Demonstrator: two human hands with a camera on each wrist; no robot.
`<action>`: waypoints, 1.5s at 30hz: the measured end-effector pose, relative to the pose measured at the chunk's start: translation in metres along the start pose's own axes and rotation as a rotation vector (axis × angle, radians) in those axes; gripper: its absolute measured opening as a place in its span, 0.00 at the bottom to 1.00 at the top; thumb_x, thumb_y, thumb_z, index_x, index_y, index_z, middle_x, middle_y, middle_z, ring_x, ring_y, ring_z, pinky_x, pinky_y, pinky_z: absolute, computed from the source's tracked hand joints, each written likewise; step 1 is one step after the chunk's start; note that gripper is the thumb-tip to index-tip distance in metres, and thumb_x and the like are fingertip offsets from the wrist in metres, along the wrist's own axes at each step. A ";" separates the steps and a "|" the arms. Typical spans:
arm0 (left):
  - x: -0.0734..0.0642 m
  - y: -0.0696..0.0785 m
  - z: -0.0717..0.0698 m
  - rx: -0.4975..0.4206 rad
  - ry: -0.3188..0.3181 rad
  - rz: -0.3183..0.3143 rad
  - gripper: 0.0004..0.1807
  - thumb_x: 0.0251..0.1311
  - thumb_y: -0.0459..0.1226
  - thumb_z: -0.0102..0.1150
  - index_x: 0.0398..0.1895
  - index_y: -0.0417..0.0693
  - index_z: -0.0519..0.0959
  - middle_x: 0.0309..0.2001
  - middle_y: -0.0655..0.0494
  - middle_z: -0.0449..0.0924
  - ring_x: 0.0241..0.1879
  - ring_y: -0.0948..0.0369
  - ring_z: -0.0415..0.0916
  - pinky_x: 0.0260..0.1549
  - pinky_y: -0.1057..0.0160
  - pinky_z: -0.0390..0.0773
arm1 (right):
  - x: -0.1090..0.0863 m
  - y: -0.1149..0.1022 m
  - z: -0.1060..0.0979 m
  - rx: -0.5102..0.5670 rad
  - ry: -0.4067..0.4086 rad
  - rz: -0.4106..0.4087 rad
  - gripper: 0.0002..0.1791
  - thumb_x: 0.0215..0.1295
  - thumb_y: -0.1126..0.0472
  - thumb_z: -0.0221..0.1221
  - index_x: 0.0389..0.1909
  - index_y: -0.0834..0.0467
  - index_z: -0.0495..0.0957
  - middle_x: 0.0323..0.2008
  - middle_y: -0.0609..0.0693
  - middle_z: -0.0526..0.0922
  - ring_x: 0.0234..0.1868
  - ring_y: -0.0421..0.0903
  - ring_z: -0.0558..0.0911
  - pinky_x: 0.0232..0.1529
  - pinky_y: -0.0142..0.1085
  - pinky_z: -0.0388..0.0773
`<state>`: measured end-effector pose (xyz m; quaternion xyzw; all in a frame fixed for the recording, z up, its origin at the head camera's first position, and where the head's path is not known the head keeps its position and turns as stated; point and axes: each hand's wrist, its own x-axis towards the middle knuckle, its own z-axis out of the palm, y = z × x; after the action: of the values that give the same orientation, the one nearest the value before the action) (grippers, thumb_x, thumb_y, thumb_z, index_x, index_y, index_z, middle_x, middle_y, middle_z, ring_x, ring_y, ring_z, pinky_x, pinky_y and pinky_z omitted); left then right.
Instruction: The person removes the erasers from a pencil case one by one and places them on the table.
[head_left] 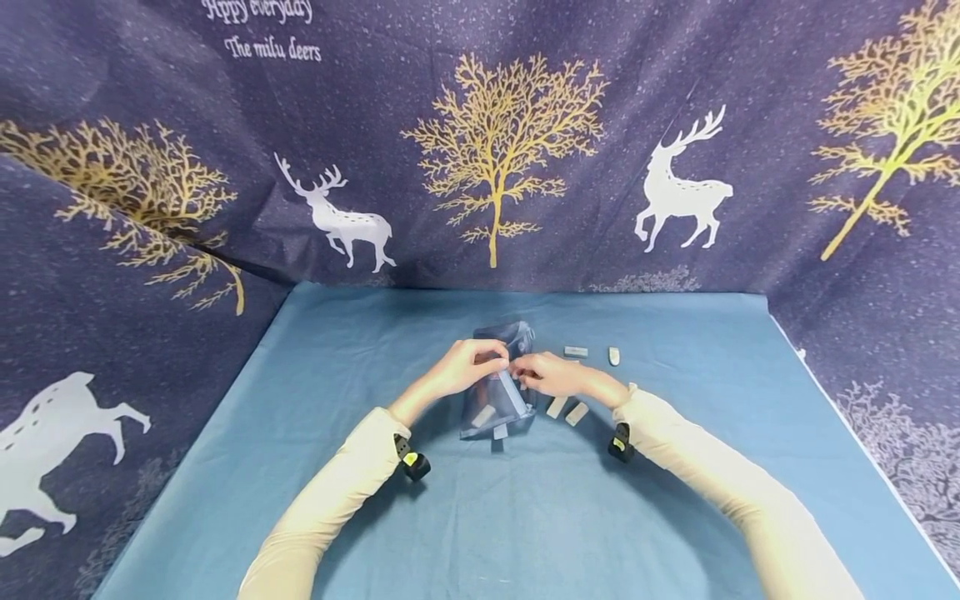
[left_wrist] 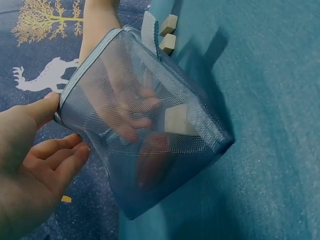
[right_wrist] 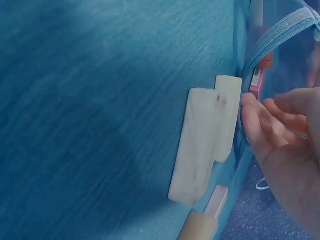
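Note:
A blue mesh zip bag [head_left: 480,410] stands on the blue cloth, its zipped edge pulled apart. My left hand [head_left: 468,365] pinches that edge between thumb and fingers. My right hand [head_left: 553,375] reaches in at the mouth, its fingers loosely spread and seen through the mesh in the left wrist view; nothing shows in its grasp. Through the mesh I make out a pale eraser-like block [left_wrist: 180,120] and a red one [left_wrist: 154,161]. A pink block [right_wrist: 257,82] shows by the right fingertips in the right wrist view.
Two worn white eraser-like blocks [right_wrist: 192,145] lie touching beside the bag. A tan block [right_wrist: 197,227] and a pale pink one [right_wrist: 217,200] lie farther off. In the head view, a grey-white block [head_left: 576,352] and a small rounded block [head_left: 614,357] lie right of the bag.

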<state>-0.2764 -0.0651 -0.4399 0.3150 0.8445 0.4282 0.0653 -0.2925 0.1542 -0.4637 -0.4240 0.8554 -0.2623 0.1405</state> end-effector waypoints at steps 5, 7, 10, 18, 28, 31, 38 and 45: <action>0.000 0.001 -0.001 -0.056 -0.013 -0.003 0.12 0.61 0.44 0.54 0.38 0.47 0.80 0.53 0.45 0.76 0.35 0.53 0.82 0.32 0.67 0.78 | 0.004 0.000 0.003 -0.026 0.000 -0.001 0.16 0.65 0.69 0.45 0.52 0.64 0.71 0.38 0.55 0.76 0.34 0.39 0.78 0.34 0.28 0.74; 0.000 0.001 -0.002 -0.072 -0.014 0.000 0.12 0.61 0.44 0.54 0.38 0.46 0.80 0.53 0.45 0.76 0.35 0.53 0.82 0.33 0.66 0.79 | 0.006 0.000 0.003 -0.045 0.011 0.003 0.16 0.65 0.69 0.45 0.52 0.64 0.70 0.37 0.53 0.73 0.32 0.37 0.76 0.34 0.28 0.73; 0.000 0.000 -0.002 -0.088 -0.012 0.000 0.12 0.61 0.43 0.54 0.39 0.45 0.80 0.52 0.45 0.77 0.35 0.53 0.82 0.34 0.64 0.79 | 0.009 0.002 0.004 -0.065 0.025 0.006 0.16 0.65 0.69 0.45 0.52 0.63 0.69 0.36 0.52 0.72 0.31 0.36 0.75 0.35 0.29 0.72; -0.005 0.003 -0.003 -0.070 0.009 -0.012 0.14 0.62 0.45 0.52 0.43 0.46 0.79 0.41 0.52 0.81 0.33 0.51 0.81 0.31 0.67 0.76 | 0.015 0.004 0.007 -0.106 0.007 0.003 0.19 0.64 0.67 0.47 0.56 0.63 0.68 0.37 0.52 0.70 0.27 0.36 0.69 0.32 0.29 0.68; -0.007 0.000 0.000 -0.071 -0.002 0.005 0.15 0.64 0.45 0.48 0.44 0.44 0.76 0.34 0.51 0.81 0.33 0.50 0.79 0.29 0.67 0.73 | 0.020 0.004 0.006 -0.126 -0.002 0.009 0.20 0.63 0.66 0.49 0.56 0.65 0.69 0.45 0.57 0.70 0.30 0.39 0.71 0.35 0.30 0.70; -0.007 0.000 0.001 -0.084 -0.015 -0.005 0.16 0.64 0.46 0.48 0.45 0.44 0.76 0.34 0.50 0.81 0.34 0.49 0.80 0.27 0.67 0.74 | 0.023 0.006 0.007 -0.122 -0.004 0.031 0.19 0.63 0.63 0.51 0.55 0.65 0.70 0.48 0.58 0.70 0.30 0.39 0.72 0.34 0.31 0.71; -0.005 -0.001 0.004 -0.093 -0.041 0.009 0.18 0.65 0.47 0.47 0.45 0.43 0.75 0.33 0.41 0.79 0.32 0.46 0.77 0.25 0.67 0.71 | 0.030 0.006 0.009 -0.170 0.007 0.073 0.16 0.62 0.56 0.56 0.48 0.59 0.75 0.39 0.55 0.75 0.33 0.43 0.70 0.37 0.36 0.68; -0.006 -0.003 0.004 -0.096 -0.046 0.009 0.18 0.65 0.47 0.46 0.46 0.44 0.75 0.33 0.39 0.80 0.32 0.45 0.77 0.25 0.67 0.71 | 0.035 0.003 0.009 -0.200 0.004 0.102 0.15 0.62 0.52 0.56 0.44 0.58 0.76 0.34 0.52 0.79 0.40 0.48 0.72 0.42 0.42 0.69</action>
<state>-0.2716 -0.0671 -0.4456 0.3253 0.8198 0.4610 0.0979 -0.3112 0.1251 -0.4740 -0.3912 0.8981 -0.1690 0.1090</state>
